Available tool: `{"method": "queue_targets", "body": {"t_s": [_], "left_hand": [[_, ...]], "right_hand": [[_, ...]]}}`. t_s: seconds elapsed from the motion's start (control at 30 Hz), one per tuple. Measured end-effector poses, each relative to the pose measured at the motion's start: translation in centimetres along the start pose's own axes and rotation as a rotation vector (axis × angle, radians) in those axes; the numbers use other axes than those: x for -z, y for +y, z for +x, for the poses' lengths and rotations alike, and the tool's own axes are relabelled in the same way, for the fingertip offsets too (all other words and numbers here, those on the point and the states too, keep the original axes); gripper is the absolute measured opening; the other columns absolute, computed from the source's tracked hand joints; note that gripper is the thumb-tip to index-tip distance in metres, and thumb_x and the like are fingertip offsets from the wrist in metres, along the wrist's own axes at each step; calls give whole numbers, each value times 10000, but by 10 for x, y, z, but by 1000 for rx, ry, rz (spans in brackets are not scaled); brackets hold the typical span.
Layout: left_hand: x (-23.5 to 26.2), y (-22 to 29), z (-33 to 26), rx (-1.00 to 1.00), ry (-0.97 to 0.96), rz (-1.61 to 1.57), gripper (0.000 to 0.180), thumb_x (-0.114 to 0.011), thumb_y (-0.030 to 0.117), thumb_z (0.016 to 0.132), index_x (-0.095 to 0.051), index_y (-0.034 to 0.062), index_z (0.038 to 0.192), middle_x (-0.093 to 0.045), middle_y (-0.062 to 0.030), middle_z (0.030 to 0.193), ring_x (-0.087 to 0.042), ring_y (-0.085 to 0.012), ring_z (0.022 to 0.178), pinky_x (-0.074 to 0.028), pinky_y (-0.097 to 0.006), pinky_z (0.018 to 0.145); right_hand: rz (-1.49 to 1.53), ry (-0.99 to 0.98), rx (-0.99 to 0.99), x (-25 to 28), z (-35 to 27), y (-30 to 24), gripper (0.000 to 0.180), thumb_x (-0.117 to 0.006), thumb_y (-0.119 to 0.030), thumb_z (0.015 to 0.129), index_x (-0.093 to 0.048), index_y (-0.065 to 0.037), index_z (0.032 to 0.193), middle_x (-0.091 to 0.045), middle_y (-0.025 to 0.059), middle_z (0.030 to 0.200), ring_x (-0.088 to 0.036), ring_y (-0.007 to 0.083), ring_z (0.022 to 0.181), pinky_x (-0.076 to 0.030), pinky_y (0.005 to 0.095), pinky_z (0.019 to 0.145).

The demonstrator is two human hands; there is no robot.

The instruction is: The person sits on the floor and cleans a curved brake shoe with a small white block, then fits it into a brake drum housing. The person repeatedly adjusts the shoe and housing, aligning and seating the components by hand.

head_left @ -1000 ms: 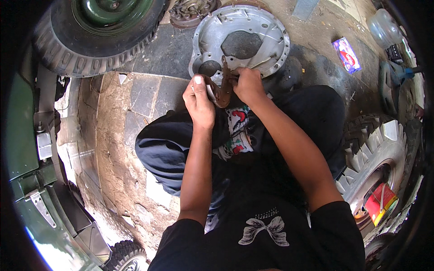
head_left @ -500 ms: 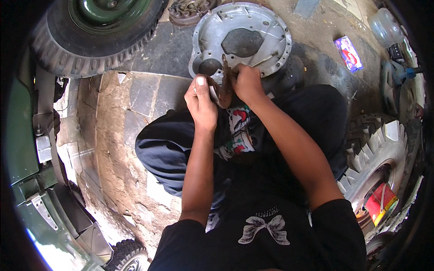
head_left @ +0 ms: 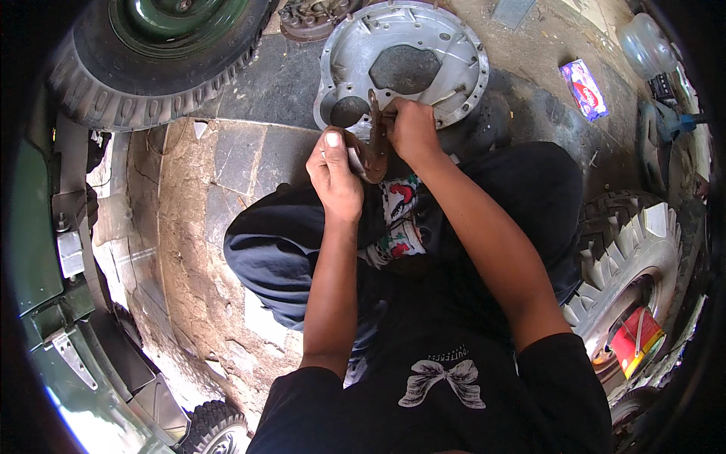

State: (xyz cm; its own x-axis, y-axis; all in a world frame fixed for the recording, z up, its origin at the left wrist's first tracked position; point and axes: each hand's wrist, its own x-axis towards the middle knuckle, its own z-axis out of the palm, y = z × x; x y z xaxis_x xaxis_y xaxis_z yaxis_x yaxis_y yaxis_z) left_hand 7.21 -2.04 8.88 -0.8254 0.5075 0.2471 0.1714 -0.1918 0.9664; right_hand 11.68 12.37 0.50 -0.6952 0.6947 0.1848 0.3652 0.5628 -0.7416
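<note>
Over my crossed legs I hold a rusty, brown, curved metal part, its thin edge turned up toward me. My left hand is closed on its left side, thumb on top. My right hand is closed against its right side, with the fingertips curled in; whether anything lies between them and the metal is hidden. Just beyond both hands a big round grey cast-metal housing lies on the floor. It has a large angular opening, a smaller round hole and bolt holes around its rim.
At far left stands a wheel with a black tyre beside a green vehicle body. A rusty round part lies behind the housing. On the right are a purple packet, a clear plastic jug, another wheel and a red tin.
Both hands keep their grip on the rusty part and have barely shifted. The whole view has moved very slightly.
</note>
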Motion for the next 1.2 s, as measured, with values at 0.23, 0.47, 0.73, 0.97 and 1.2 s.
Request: {"method": "queue_targets", "body": {"t_s": [0.23,0.47,0.73,0.97,1.2], "left_hand": [[9,-3,2,30,25,-71,512,-423,409,1116,-549,34,790,-549,-21,670,-476,-84,582,-368,-268,539],[14,-6,8,63,-61,-199,481,-437,379,1114,-558,33,803,-558,-27,688,-498,-92,585,-383,-265,543],[20,-17,0,3,-117,-15,517,-412,447,1111,-520,10,857,-557,-96,734,-525,-151,590,-447,-302,549],[20,-17,2,14,-84,-43,505,-414,438,1111,-527,10,869,-565,-94,743,-538,-154,602,-445,-302,554],[17,-12,1,35,-78,-75,384,-579,340,1045,-553,20,835,-560,-36,731,-522,-104,641,-425,-280,579]], "right_hand": [[207,14,-198,21,5,-7,205,-783,-121,841,-742,-21,1015,-751,204,920,-733,392,880,-569,433,797],[356,-132,-378,7,16,26,259,-807,-230,845,-796,-108,1074,-779,144,989,-745,326,953,-566,390,879],[80,-126,-335,14,9,-3,222,-817,-240,833,-804,-124,1022,-776,146,984,-734,355,971,-564,424,899],[272,-159,-484,16,13,7,235,-819,-232,856,-786,-111,1054,-773,159,965,-750,278,925,-571,392,844],[941,-175,-503,32,13,-6,257,-783,-205,919,-723,-4,1068,-755,86,973,-702,141,872,-557,310,766]]}}
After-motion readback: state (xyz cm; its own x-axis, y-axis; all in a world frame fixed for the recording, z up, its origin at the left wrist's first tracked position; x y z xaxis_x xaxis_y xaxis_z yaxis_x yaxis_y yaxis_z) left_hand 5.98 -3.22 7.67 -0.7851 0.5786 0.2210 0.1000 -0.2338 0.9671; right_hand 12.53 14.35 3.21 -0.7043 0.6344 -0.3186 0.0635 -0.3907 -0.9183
